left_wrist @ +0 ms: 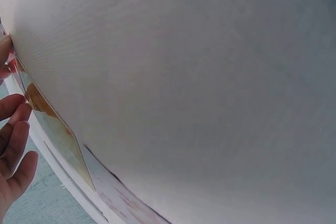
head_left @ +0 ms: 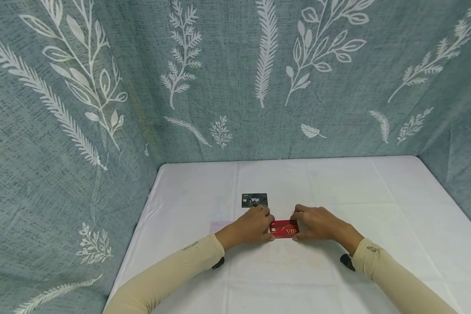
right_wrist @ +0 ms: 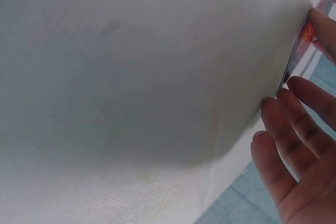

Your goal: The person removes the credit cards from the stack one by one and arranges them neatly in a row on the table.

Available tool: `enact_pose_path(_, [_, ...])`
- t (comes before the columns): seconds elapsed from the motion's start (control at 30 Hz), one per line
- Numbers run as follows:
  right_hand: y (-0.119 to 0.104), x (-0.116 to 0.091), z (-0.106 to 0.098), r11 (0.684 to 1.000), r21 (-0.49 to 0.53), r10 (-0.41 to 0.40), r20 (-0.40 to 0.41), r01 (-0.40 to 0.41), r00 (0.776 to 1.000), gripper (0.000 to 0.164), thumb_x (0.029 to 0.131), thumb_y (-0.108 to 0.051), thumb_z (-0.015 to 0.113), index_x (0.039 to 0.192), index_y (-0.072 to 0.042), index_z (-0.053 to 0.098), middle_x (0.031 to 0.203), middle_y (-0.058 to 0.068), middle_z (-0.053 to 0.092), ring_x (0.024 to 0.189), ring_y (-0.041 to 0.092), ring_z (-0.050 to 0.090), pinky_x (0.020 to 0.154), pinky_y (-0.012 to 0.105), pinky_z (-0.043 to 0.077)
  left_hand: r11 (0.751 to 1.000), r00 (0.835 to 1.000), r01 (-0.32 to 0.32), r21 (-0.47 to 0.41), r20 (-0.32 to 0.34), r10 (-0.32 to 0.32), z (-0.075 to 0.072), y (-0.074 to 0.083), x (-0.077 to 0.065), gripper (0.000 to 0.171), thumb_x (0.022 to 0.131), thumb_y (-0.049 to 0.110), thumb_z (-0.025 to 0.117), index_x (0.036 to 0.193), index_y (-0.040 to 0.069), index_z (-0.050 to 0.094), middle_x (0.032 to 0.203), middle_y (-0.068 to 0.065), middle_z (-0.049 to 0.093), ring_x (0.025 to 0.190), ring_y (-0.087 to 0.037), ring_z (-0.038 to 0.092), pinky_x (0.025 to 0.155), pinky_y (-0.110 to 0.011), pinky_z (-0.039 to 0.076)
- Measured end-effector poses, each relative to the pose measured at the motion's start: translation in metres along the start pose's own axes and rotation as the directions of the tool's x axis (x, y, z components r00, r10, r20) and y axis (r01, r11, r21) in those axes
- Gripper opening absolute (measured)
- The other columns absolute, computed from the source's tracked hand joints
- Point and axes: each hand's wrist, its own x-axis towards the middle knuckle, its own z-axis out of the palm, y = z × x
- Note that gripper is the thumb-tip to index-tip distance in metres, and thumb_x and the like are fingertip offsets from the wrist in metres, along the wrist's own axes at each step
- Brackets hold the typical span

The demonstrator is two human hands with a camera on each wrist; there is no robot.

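A red VIP card (head_left: 284, 229) lies on the white table between both hands. My left hand (head_left: 255, 225) holds its left end, with the thumb near the front corner and the fingers bent at the back corner. At the right end my right hand (head_left: 315, 223) grips it the same way; in the right wrist view the fingertips meet the edge of the red card (right_wrist: 304, 38). Beneath the left hand, a greenish-brown card (left_wrist: 55, 124) shows in the left wrist view, hidden from the head. A lilac card (head_left: 219, 226) is partly covered by the left wrist.
Just behind the left hand lies a black Vip card (head_left: 254, 200). White cloth covers the table (head_left: 349, 187), and a blue-green leaf-patterned curtain (head_left: 235, 78) hangs around its back and sides. Dark wrist devices (head_left: 347, 262) show under the sleeves.
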Motion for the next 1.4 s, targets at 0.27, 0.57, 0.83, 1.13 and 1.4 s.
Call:
enact_pose_path(0.27, [-0.0005, 0.0000, -0.0003, 1.000, 0.005, -0.004, -0.004, 0.004, 1.000, 0.049, 0.078, -0.046, 0.083, 0.113, -0.014, 0.073, 0.107, -0.003, 0.063, 0.077, 0.003, 0.056, 0.071, 0.029, 0.054, 1.000, 1.000, 0.004, -0.003, 0.000, -0.004, -0.0004, -0.0005, 0.0000, 0.044, 0.091, 0.048, 0.070, 0.116, 0.012, 0.069, 0.109, -0.003, 0.066, 0.099, -0.016, 0.054, 0.087, -0.031, 0.047])
enact_pose_path(0.57, [-0.0010, 0.0006, -0.0008, 1.000, 0.008, -0.021, -0.014, 0.021, 1.000, 0.047, 0.079, -0.044, 0.084, 0.112, -0.014, 0.073, 0.105, -0.003, 0.063, 0.075, 0.002, 0.055, 0.070, 0.027, 0.053, 1.000, 1.000, 0.012, -0.015, 0.008, -0.012, -0.0023, -0.0003, -0.0011, 0.044, 0.091, 0.048, 0.070, 0.115, 0.012, 0.069, 0.108, -0.002, 0.065, 0.098, -0.015, 0.053, 0.086, -0.030, 0.046])
enact_pose_path(0.83, [-0.0018, 0.0009, -0.0021, 1.000, 0.003, -0.024, -0.016, 0.024, 1.000, 0.047, 0.078, -0.044, 0.084, 0.111, -0.013, 0.073, 0.105, -0.003, 0.063, 0.075, 0.002, 0.056, 0.070, 0.027, 0.054, 1.000, 1.000, 0.018, -0.016, 0.011, -0.017, -0.0039, 0.0004, -0.0013, 0.043, 0.091, 0.048, 0.070, 0.115, 0.012, 0.069, 0.109, -0.002, 0.066, 0.100, -0.016, 0.053, 0.086, -0.030, 0.046])
enact_pose_path(1.13, [-0.0028, 0.0022, -0.0016, 1.000, 0.001, -0.012, -0.004, 0.012, 1.000, 0.046, 0.079, -0.045, 0.084, 0.112, -0.014, 0.073, 0.104, -0.004, 0.063, 0.076, 0.002, 0.057, 0.071, 0.027, 0.055, 1.000, 1.000, 0.008, -0.012, 0.020, -0.008, -0.0065, -0.0006, -0.0028, 0.043, 0.095, 0.048, 0.065, 0.117, 0.011, 0.068, 0.111, -0.004, 0.065, 0.102, -0.017, 0.054, 0.090, -0.033, 0.047])
enact_pose_path(1.4, [-0.0046, 0.0022, -0.0032, 1.000, -0.006, -0.009, 0.011, 0.009, 1.000, 0.045, 0.079, -0.046, 0.083, 0.111, -0.015, 0.073, 0.100, -0.005, 0.062, 0.075, 0.003, 0.054, 0.070, 0.027, 0.054, 1.000, 1.000, 0.009, 0.000, 0.013, -0.009, -0.0038, -0.0030, -0.0047, 0.037, 0.096, 0.043, 0.063, 0.116, 0.012, 0.067, 0.111, -0.004, 0.065, 0.099, -0.017, 0.055, 0.084, -0.031, 0.046])
